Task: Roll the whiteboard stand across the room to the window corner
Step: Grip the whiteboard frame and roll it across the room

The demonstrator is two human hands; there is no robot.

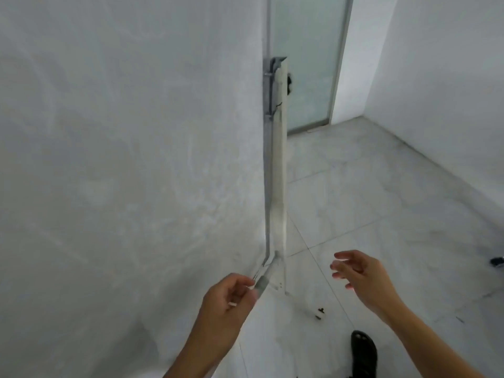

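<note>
The whiteboard (131, 159) fills the left half of the view, its smudged white face turned to me. Along its right edge runs the stand's pale upright post (278, 170), with a grey bracket near the top. A caster (319, 313) of the stand rests on the floor below. My left hand (229, 298) is at the board's lower right corner, thumb and fingers curled around the grey end of the marker tray (262, 282). My right hand (360, 271) hovers to the right of the post with fingers spread, touching nothing.
Pale floor tiles (368, 203) stretch ahead to a frosted glass door (308, 64) in the far corner. A white wall (441, 77) runs along the right. My black sandal (364, 353) is near the caster. A small dark object (497, 261) lies at the right edge.
</note>
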